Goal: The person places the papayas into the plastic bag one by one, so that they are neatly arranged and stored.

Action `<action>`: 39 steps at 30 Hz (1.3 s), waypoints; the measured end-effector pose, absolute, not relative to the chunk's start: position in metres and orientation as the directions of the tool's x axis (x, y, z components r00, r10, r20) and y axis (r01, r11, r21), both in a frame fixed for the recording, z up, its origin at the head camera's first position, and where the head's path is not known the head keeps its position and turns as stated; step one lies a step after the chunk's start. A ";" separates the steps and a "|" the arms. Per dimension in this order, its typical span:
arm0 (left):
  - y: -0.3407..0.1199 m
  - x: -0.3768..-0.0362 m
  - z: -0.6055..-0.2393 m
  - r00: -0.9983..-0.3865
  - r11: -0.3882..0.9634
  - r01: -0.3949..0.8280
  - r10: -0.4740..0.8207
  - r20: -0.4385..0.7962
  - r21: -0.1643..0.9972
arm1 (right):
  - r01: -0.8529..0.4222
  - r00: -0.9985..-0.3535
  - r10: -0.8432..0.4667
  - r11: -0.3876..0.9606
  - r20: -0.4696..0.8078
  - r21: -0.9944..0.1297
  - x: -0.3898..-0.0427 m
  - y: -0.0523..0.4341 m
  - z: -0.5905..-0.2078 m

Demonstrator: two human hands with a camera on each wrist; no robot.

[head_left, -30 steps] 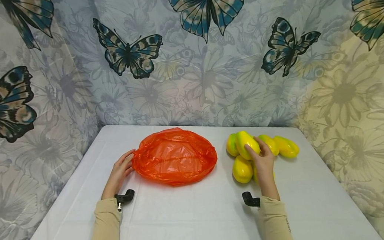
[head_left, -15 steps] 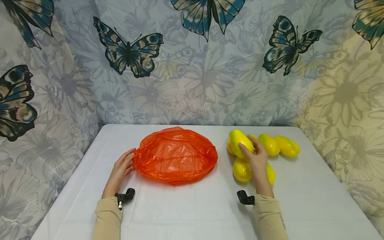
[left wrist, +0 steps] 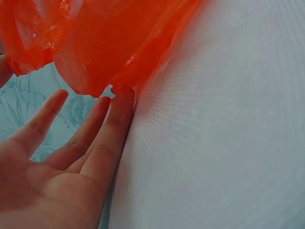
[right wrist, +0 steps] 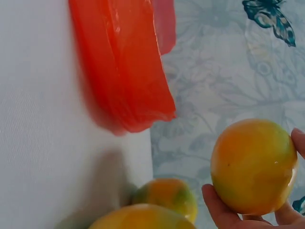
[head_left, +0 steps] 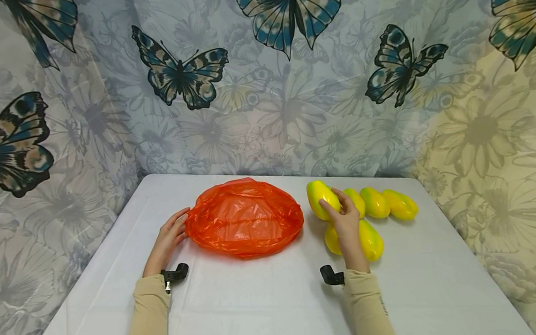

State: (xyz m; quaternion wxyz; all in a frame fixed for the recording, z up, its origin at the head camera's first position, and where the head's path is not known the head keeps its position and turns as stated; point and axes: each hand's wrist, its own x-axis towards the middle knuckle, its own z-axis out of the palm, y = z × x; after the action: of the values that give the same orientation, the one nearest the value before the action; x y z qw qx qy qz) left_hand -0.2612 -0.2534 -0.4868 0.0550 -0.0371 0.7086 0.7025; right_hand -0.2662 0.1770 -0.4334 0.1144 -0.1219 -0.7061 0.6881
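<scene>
Head view: right hand (head_left: 346, 223) partly hiding mango (head_left: 332, 238).

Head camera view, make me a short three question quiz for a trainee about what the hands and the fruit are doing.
1. True or false: the right hand holds a yellow-green oval mango lifted off the white table.
2. What does the left hand touch?
A. a mango
B. the crumpled orange plastic bag
C. the butterfly-print curtain
3. Fill in: the pile of other yellow-green mangoes lies to the ____ of the bag, as the person sees it.

Key: 1 true, also seen in the right wrist view; 2 B, fingertips at the bag's left edge; 3 right.
</scene>
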 end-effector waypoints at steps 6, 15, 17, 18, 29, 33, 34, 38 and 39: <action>-0.252 -0.259 -0.482 -0.991 0.016 -0.132 0.026 -0.132 0.991 | -0.010 -0.954 0.300 0.004 0.011 -1.000 -0.266 0.166 -0.433; -0.252 -0.259 -0.483 -0.992 0.014 -0.124 0.028 -0.124 0.992 | -0.038 -0.958 0.283 -0.005 0.035 -0.999 -0.269 0.148 -0.436; -0.252 -0.259 -0.483 -0.992 0.013 -0.124 0.031 -0.125 0.992 | -0.024 -0.961 0.276 0.013 0.026 -1.000 -0.269 0.144 -0.437; -0.252 -0.259 -0.483 -0.992 0.014 -0.124 0.032 -0.124 0.992 | -0.023 -0.962 0.273 0.020 0.028 -1.000 -0.270 0.142 -0.437; -0.251 -0.258 -0.481 -0.992 0.022 -0.123 0.035 -0.124 0.992 | -0.010 -0.969 0.249 -0.025 0.003 -1.000 -0.273 0.122 -0.437; -0.251 -0.258 -0.481 -0.992 0.016 -0.126 0.031 -0.126 0.992 | -0.012 -0.972 0.233 -0.029 0.005 -1.000 -0.273 0.116 -0.438; -0.251 -0.257 -0.481 -0.992 0.015 -0.126 0.030 -0.126 0.992 | -0.012 -0.973 0.229 -0.031 0.004 -0.999 -0.273 0.114 -0.438; -0.251 -0.258 -0.482 -0.992 0.014 -0.127 0.028 -0.127 0.992 | -0.018 -0.976 0.219 -0.033 0.011 -0.999 -0.274 0.106 -0.439; -0.251 -0.258 -0.482 -0.991 0.014 -0.127 0.027 -0.128 0.992 | -0.016 -0.976 0.216 -0.033 0.008 -0.999 -0.274 0.104 -0.439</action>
State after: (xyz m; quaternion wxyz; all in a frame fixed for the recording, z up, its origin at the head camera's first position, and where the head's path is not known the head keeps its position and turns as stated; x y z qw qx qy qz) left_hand -0.2579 -0.2511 -0.4823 0.0552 -0.0352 0.7098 0.7013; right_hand -0.2742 0.1044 -0.4391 0.0809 -0.0724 -0.6906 0.7150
